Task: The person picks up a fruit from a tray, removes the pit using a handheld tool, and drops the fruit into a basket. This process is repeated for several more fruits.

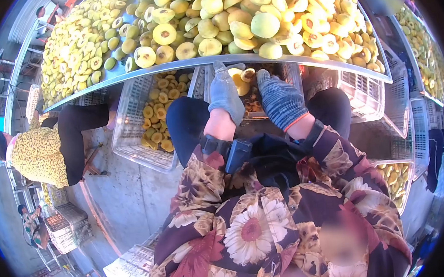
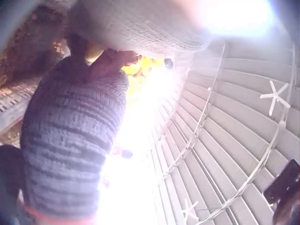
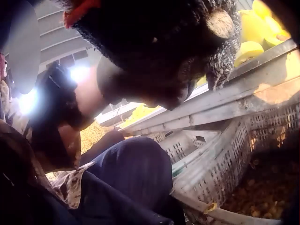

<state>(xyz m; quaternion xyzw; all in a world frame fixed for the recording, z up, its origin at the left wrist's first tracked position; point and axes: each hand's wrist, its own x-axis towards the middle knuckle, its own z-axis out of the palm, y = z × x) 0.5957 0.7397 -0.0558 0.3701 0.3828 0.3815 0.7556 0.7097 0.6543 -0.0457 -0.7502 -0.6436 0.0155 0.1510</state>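
My left hand [image 1: 225, 94], in a pale grey knit glove, grips a yellow peach half [image 1: 239, 81] just below the table's front edge. Close beside it my right hand [image 1: 282, 99] wears a striped blue-grey glove with an orange cuff. In the right wrist view its fingers are curled around a tool, whose round wooden handle end [image 3: 220, 24] pokes out of the glove; the working end is hidden. A cut face with a brown centre [image 1: 248, 75] shows between the hands. Under them sits a crate with dark reddish-brown bits [image 1: 253, 107].
A metal-rimmed table [image 1: 175, 65] heaped with halved peaches [image 1: 209, 28] spans the front. A white crate [image 1: 148, 156] of peach halves stands left of my knees, and more crates [image 1: 368, 92] stand right. Another person [image 1: 38, 156] sits at far left.
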